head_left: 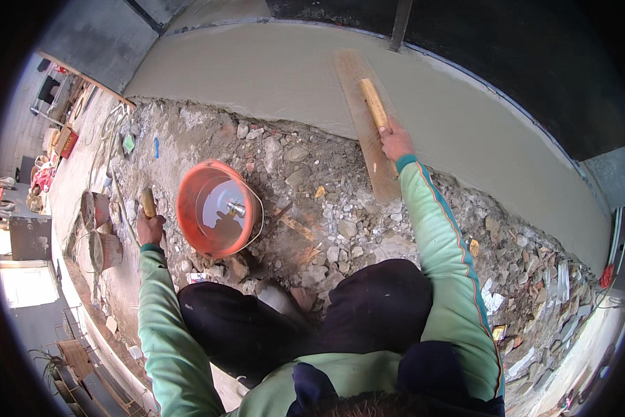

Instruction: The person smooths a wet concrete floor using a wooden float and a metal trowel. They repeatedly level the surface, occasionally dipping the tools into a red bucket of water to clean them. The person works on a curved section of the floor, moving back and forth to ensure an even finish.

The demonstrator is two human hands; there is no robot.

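My right hand (397, 142) is closed round the wooden handle of a long plastering float (354, 90). The float's flat board lies against the smooth grey plastered wall (257, 73), its lower end reaching past the plaster's edge over the rubble. Off to the left, my left hand (150, 228) grips a short wooden handle (147, 201); what that handle belongs to is hidden. Between my hands stands an orange bucket (187, 208) with a wire bail. Murky water and a shiny metal object (236, 208) show inside it.
Broken stones and rubble (340, 229) cover the ground below the wall. Two dirty buckets (106, 250) stand at the left, near a hose (114, 167). Dark panels (521, 69) rise above the plaster. A red box (67, 142) sits far left.
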